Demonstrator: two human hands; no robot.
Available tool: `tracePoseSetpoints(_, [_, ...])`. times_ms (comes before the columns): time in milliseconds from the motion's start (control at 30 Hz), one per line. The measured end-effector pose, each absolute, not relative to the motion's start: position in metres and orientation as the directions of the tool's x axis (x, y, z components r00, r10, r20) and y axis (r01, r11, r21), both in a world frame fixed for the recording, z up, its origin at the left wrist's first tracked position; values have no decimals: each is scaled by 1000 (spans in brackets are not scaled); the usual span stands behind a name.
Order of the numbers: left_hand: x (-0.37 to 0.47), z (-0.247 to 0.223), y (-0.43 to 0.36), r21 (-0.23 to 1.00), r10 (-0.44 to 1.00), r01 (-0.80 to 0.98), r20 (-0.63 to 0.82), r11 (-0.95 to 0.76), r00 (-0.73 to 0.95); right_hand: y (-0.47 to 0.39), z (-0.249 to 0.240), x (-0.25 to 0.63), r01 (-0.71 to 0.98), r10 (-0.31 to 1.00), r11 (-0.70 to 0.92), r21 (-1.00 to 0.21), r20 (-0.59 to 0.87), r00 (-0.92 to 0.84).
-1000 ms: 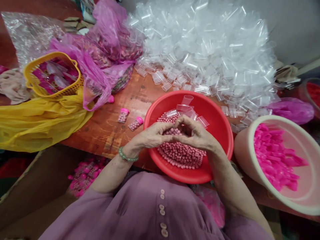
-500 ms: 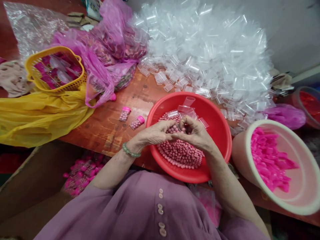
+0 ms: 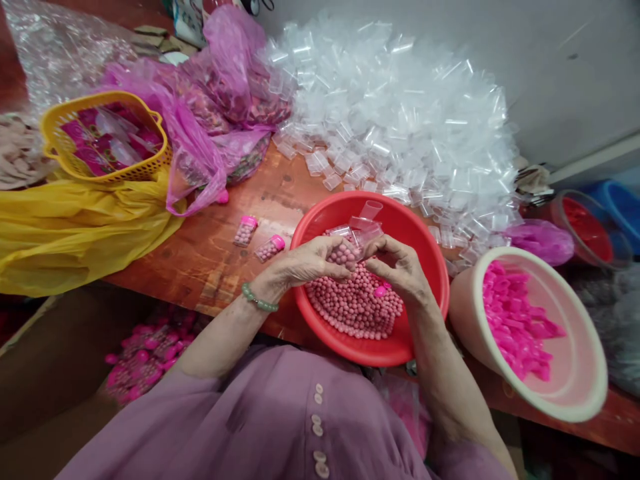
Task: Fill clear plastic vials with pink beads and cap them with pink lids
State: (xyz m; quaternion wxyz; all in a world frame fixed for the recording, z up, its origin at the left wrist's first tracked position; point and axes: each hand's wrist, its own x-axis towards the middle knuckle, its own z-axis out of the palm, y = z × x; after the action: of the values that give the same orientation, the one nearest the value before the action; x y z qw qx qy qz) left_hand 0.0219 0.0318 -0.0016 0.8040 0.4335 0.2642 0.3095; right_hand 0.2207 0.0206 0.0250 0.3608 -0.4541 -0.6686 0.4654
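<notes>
Over the red basin, my left hand is closed around a small clear container filled with pink beads. My right hand is just to its right, with thumb and forefinger curved and apart. Nothing shows between those fingers. Loose pink beads cover the basin floor below both hands. Among them, close under my right palm, is a bright pink cap. Several clear, unfilled containers lie in the back of the basin. Two capped, bead-filled containers rest on the table to the left.
A large heap of clear containers spreads behind the basin. To the right stands a pale bucket of pink caps. At left are a yellow basket, a yellow bag and pink bags. A box below holds filled containers.
My hands have moved apart; the right has drawn back from the container in my left. The bead-filled container and the pink cap below show more plainly. The view has shifted slightly.
</notes>
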Motion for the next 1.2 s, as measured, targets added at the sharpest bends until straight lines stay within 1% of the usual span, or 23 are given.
tracePoseSetpoints(67, [22, -3, 33, 866, 727, -267, -149, 424, 671, 21, 24, 223, 256, 940, 169, -952, 77, -332])
tracePoseSetpoints(200, [24, -7, 34, 871, 710, -276, -112, 407, 695, 22, 25, 218, 305, 908, 188, -934, 47, -417])
tracePoseSetpoints(300, [24, -8, 34, 876, 712, -278, -100, 395, 695, 23, 26, 215, 308, 894, 214, -927, 59, -444])
tracePoseSetpoints(500, [23, -4, 33, 892, 700, -222, -133, 393, 702, 22, 25, 215, 293, 899, 185, -938, 41, -436])
tracePoseSetpoints(633, [22, 0, 31, 891, 711, -246, -112, 381, 694, 21, 26, 213, 325, 905, 174, -930, 21, -426])
tracePoseSetpoints(800, [21, 0, 31, 903, 653, -188, -123, 386, 747, 21, 29, 213, 367, 872, 261, -893, 55, -487])
tracePoseSetpoints(933, [21, -1, 33, 897, 651, -155, -171, 413, 740, 23, 29, 211, 446, 842, 369, -815, 90, -532])
tracePoseSetpoints(1000, [22, -1, 34, 891, 652, -141, -199, 431, 732, 25, 31, 212, 472, 837, 388, -792, 88, -540])
tracePoseSetpoints(1100, [24, 0, 34, 909, 686, -137, -190, 392, 703, 30, 39, 217, 467, 851, 329, -821, 43, -523])
tracePoseSetpoints(1200, [25, 1, 33, 955, 773, -119, -144, 272, 618, 37, 47, 229, 458, 888, 259, -851, 23, -459])
